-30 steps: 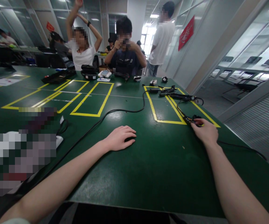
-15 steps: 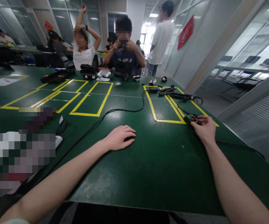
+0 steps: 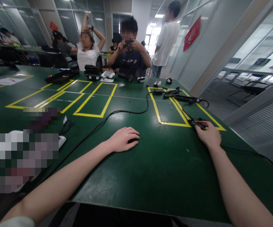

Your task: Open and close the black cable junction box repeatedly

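Note:
My left hand [image 3: 122, 139] lies palm down on the green table [image 3: 150, 170], fingers curled together over a small dark thing [image 3: 133, 141] that is mostly hidden. My right hand [image 3: 208, 135] reaches to the right, its fingertips closed on a small black device with coloured wires [image 3: 196, 122]. The device sits at the near corner of a yellow tape rectangle [image 3: 174, 123]. A thin black cable [image 3: 245, 150] runs off to the right from under that hand.
A black cable [image 3: 117, 112] crosses the table middle. Black tools [image 3: 174, 93] lie at the far end of the tape rectangle, cases and devices [image 3: 92, 73] near two seated people [image 3: 129, 56]. A blurred-out patch [image 3: 22, 157] lies left. A glass wall stands right.
My right hand raised the small device slightly and brought it back down at the tape corner. The left hand stayed put. A seated person across the table lowered raised arms to the head.

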Action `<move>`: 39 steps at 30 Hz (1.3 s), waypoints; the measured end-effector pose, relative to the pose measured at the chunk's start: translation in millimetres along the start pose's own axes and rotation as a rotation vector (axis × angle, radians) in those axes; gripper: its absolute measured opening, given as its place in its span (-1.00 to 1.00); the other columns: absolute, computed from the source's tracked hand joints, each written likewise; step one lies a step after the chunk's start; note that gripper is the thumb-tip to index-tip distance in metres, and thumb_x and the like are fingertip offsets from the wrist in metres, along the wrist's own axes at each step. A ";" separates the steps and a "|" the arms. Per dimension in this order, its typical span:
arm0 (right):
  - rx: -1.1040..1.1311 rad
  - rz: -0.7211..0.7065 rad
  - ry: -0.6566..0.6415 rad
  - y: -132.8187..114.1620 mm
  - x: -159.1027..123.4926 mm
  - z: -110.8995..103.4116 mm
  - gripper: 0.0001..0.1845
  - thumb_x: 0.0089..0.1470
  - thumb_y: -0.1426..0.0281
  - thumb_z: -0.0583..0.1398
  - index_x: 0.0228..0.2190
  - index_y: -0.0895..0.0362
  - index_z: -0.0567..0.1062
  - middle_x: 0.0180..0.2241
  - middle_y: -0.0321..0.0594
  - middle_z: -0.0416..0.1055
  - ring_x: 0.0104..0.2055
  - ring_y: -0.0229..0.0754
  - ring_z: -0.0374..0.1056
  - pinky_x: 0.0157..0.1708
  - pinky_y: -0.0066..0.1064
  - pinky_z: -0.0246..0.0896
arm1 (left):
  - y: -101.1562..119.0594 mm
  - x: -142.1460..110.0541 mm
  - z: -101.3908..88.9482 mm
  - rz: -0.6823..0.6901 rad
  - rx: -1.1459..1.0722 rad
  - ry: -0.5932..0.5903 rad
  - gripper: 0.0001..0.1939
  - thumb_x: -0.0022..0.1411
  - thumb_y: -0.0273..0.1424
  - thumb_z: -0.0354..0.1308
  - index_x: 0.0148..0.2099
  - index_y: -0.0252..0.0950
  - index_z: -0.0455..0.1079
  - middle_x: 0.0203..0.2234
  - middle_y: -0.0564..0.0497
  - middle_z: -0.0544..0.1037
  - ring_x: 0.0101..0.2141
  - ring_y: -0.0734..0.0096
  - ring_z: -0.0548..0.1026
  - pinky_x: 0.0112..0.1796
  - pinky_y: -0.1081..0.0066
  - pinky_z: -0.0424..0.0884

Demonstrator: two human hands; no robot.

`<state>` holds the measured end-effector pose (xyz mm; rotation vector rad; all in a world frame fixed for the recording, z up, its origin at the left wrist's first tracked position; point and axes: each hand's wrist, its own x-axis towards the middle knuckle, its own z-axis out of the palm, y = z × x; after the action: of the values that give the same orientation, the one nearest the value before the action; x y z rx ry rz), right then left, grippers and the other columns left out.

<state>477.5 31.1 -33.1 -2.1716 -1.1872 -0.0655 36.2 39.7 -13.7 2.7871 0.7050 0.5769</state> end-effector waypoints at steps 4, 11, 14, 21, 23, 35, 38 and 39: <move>-0.070 0.039 -0.080 -22.6 -7.0 1.8 -0.59 -0.01 0.13 0.27 -0.14 0.05 0.55 -0.18 -0.04 0.58 -0.19 0.17 0.48 -0.27 -0.15 0.34 | 0.4 0.6 0.4 0.001 -0.006 0.005 -0.76 0.45 -0.30 0.13 0.01 -0.24 0.57 0.05 -0.09 0.62 0.05 0.17 0.55 0.07 0.17 0.46; -0.038 -0.206 -0.268 -72.3 -43.9 11.9 -0.57 0.03 0.08 0.25 -0.12 0.06 0.50 -0.16 -0.08 0.59 -0.23 0.06 0.51 -0.33 -0.26 0.30 | 0.1 0.7 1.0 0.001 -0.009 -0.001 -0.77 0.45 -0.30 0.13 0.00 -0.26 0.56 0.03 -0.10 0.62 0.04 0.15 0.55 0.05 0.17 0.46; 0.074 -0.374 -0.360 -97.7 -74.3 15.9 -0.62 0.09 0.11 0.23 -0.12 0.05 0.48 -0.18 -0.10 0.59 -0.25 0.04 0.51 -0.30 -0.24 0.34 | 1.5 0.7 0.7 0.009 -0.023 0.020 -0.75 0.46 -0.29 0.10 0.03 -0.25 0.54 0.03 -0.10 0.62 0.03 0.16 0.55 0.04 0.18 0.46; 0.476 -0.888 -0.732 -145.7 -145.1 6.9 -0.74 0.16 0.30 0.27 -0.11 0.06 0.46 -0.16 -0.16 0.56 -0.19 -0.08 0.50 -0.19 -0.28 0.39 | 7.6 1.0 -5.5 0.139 -0.042 0.285 -0.60 0.36 -0.09 0.18 0.01 -0.31 0.49 -0.06 -0.20 0.59 -0.06 0.13 0.54 -0.01 0.17 0.45; 0.558 -0.992 -0.842 -151.1 -156.1 2.5 -0.76 0.15 0.34 0.30 -0.12 0.07 0.48 -0.16 -0.17 0.56 -0.17 -0.09 0.50 -0.15 -0.30 0.40 | 8.9 1.4 -7.0 0.205 -0.050 0.217 -0.59 0.29 -0.01 0.23 -0.19 -0.30 0.49 -0.23 -0.14 0.60 -0.20 0.18 0.54 -0.13 0.22 0.45; 0.632 -1.023 -0.614 -146.9 -150.7 11.7 -0.74 0.20 0.39 0.27 -0.05 0.05 0.57 -0.09 -0.10 0.56 -0.09 -0.07 0.54 -0.08 -0.25 0.48 | 4.4 -0.7 -6.1 0.096 -0.066 0.032 -0.56 0.21 -0.05 0.32 -0.01 -0.24 0.52 0.04 -0.15 0.58 0.16 0.01 0.45 0.20 0.10 0.33; 0.627 -1.005 -0.570 -145.9 -147.4 12.4 -0.74 0.22 0.39 0.25 -0.05 0.05 0.58 -0.13 -0.11 0.57 -0.12 -0.08 0.54 -0.11 -0.25 0.49 | 4.9 -1.1 -7.3 0.055 -0.038 0.013 -0.47 0.19 0.00 0.32 0.06 -0.25 0.51 0.07 -0.17 0.57 0.13 -0.01 0.46 0.13 0.09 0.40; 0.625 -0.997 -0.560 -145.5 -146.2 12.5 -0.74 0.22 0.38 0.25 -0.05 0.05 0.58 -0.13 -0.11 0.57 -0.13 -0.08 0.53 -0.11 -0.25 0.49 | 5.4 -0.9 -7.8 0.045 -0.024 0.015 -0.45 0.19 0.00 0.32 0.08 -0.25 0.50 0.06 -0.17 0.58 0.10 -0.01 0.47 0.11 0.09 0.42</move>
<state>276.7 -14.6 -16.8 -0.9239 -2.1476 0.4522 34.4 35.5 -5.4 2.7858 0.6362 0.6107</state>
